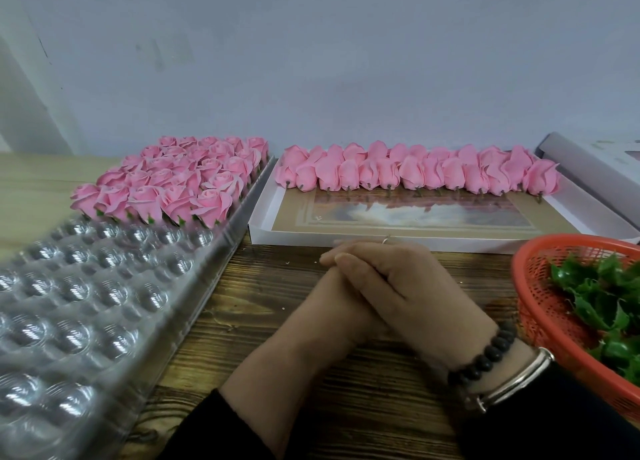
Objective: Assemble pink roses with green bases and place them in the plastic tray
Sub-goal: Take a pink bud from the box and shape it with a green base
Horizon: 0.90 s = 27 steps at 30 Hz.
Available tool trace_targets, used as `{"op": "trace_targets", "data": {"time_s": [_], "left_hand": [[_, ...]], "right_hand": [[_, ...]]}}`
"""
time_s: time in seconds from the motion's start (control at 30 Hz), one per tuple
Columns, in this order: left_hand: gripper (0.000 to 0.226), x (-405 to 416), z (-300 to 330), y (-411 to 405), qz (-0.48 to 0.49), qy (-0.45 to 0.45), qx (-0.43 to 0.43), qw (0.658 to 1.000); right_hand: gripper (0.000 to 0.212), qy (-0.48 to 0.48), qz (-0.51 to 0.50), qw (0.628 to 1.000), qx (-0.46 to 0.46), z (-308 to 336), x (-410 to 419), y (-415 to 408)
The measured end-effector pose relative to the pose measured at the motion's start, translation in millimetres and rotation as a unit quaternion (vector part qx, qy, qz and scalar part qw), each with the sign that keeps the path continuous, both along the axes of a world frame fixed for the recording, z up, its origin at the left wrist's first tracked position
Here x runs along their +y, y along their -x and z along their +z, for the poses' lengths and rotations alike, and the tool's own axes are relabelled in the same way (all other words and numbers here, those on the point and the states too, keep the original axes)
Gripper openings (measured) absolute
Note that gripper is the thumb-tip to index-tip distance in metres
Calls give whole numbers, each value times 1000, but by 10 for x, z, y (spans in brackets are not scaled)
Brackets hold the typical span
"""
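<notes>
1. Hands (pixel 367 286) clasped together on counter (pixel 242 321) just right of tray (pixel 194 286), holding nothing.
2. Roses (pixel 415 174) in box beyond tray's right edge; bases (pixel 602 303) in basket, further right.
3. Next: seat stem fully in base, then fill nearest empty tray cup.

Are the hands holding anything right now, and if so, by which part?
No rose or base. The right hand lies over the left hand on the table, clasped together.

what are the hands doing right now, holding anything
Left hand: holds no rose or base; lies under the right hand.
Right hand: fingers curled over the left hand.
</notes>
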<state>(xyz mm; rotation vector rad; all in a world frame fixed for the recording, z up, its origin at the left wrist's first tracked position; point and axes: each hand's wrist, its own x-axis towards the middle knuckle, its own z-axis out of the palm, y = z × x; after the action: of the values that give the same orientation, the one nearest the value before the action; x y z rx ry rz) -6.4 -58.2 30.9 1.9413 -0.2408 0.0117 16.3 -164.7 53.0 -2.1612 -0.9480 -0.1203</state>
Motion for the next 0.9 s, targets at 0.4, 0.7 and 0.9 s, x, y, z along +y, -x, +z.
{"op": "trace_targets", "data": {"time_s": [0.4,0.7,0.9], "left_hand": [[23,57,60,26,61,143,5,988],[9,102,41,2,129,144,-30,981],[7,22,47,-2,128,167,-27,977]], "right_hand": [[36,-249,2,957,150,-31,-67,-42],[39,-171,22,981,95,-28,-46,0],[13,-233,11,967,105,6,-75,-49]]}}
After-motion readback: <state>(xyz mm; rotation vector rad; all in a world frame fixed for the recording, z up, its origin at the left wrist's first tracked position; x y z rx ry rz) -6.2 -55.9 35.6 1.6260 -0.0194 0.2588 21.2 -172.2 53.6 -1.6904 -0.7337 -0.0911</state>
